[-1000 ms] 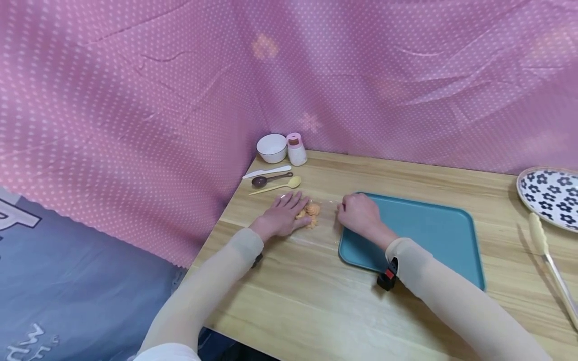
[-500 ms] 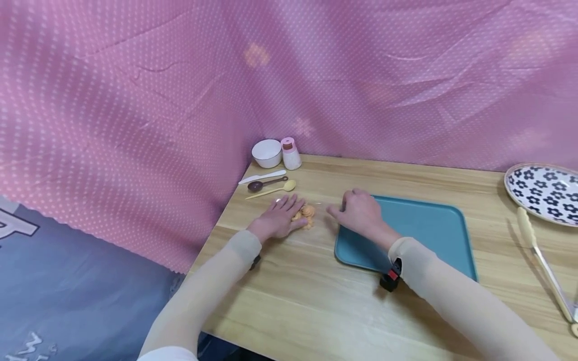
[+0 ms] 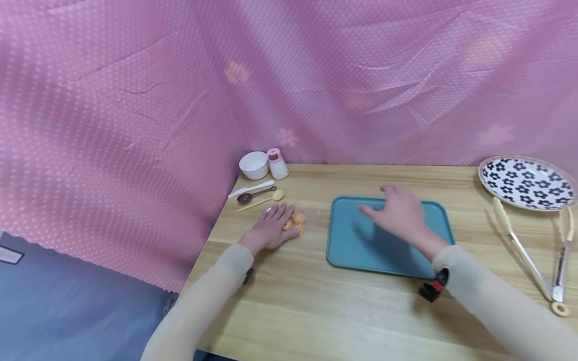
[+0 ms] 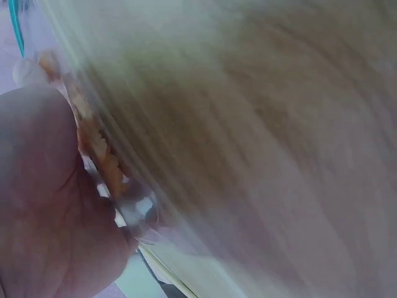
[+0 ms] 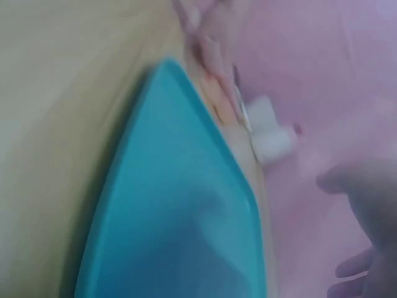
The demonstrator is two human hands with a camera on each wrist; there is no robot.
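My left hand [image 3: 269, 228] lies with spread fingers on a clear plastic bag [image 3: 312, 216], left of the tray. Orange, ridged cookie-like pieces [image 3: 298, 218] show beside its thumb and index finger. In the left wrist view, the orange pieces [image 4: 99, 149] sit under clear film along the edge of the palm. Over the teal tray [image 3: 345, 250], my right hand [image 3: 401, 213] hovers with thumb and fingers apart, holding nothing. Its shadow falls on the tray's surface. The right wrist view is blurred and has the right hand [image 5: 372, 217] at its edge.
Behind the left hand lie a yellow spoon [image 3: 277, 195], a brown spoon [image 3: 245, 198] and a white knife [image 3: 253, 188]. A white bowl [image 3: 254, 165] and pink-topped bottle [image 3: 277, 165] stand at the back corner. Tongs [image 3: 526, 255] and a flower-patterned plate [image 3: 526, 183] are at right.
My right hand has let go of the bag's right end and moved right, over the tray, its fingers opening out. The left hand stays on the bag. The head view has turned right.
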